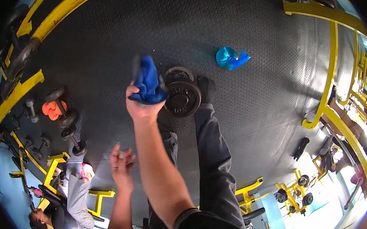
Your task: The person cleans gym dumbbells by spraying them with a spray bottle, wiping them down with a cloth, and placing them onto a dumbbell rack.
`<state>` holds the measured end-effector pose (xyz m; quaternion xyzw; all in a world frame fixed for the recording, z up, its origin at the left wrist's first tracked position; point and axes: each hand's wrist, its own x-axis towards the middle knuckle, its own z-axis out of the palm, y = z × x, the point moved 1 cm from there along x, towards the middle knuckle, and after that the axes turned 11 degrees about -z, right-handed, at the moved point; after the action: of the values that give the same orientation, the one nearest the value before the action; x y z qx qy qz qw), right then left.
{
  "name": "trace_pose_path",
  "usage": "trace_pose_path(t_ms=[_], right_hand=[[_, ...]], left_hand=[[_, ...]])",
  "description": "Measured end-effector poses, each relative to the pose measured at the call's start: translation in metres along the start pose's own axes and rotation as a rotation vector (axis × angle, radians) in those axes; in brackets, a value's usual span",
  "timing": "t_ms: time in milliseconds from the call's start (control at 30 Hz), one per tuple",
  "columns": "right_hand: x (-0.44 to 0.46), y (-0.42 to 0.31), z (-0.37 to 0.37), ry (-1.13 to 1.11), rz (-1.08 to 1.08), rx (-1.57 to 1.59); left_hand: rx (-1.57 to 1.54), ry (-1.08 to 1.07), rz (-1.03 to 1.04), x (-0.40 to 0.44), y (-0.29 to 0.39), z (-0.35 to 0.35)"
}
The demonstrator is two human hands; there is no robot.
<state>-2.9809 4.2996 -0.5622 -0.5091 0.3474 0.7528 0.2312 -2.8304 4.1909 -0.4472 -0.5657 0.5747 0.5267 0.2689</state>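
Note:
My right hand (143,107) reaches forward from the lower right and grips a bright blue cloth (148,80). A dark, blurred edge shows along the cloth's left side and beneath it; what it belongs to is hard to make out. Just right of this hand, a dark round weight plate (182,101) with raised lettering overlaps a second plate (178,73) on the black floor. My left hand (122,161) is raised lower down, fingers apart, holding nothing. A clear bottle with blue liquid (226,58) and a blue spray head lies beyond the plates.
Dumbbells (74,141) and an orange object (54,110) are on the floor at left. Yellow frames (332,74) border both sides. My dark-clad leg (215,146) extends beside the plates. Another person in grey trousers (78,201) is at lower left.

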Motion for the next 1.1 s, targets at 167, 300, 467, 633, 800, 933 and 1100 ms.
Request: trace_pose_path(t_ms=[167,300,467,633,800,933,1100], right_hand=[[-0.014,-0.072,0.124,-0.519,-0.735,-2.170],[0.007,-0.097,0.085,-0.984,-0.938,-3.222],[-0.026,-0.154,0.043,-1.785,-0.789,-3.249],[-0.059,-0.223,0.062,-1.626,-0.190,-3.229],[-0.055,-0.219,0.127,-0.584,-0.838,-2.724],[-0.012,-0.176,0.159,-0.451,-0.327,-2.440],[0.013,-0.164,0.087,-0.679,0.355,-3.199]], left_hand=[[-0.082,0.006,-0.009,0.008,0.010,-0.003],[-0.095,-0.030,-0.025,-0.003,0.003,0.035],[0.069,-0.058,0.193,0.038,0.004,0.088],[0.731,-0.057,0.709,0.082,0.046,0.172],[0.910,-0.188,0.271,0.104,0.059,0.199],[0.788,-0.253,0.240,0.100,0.040,0.184],[0.848,-0.319,0.233,0.087,-0.036,0.160]])
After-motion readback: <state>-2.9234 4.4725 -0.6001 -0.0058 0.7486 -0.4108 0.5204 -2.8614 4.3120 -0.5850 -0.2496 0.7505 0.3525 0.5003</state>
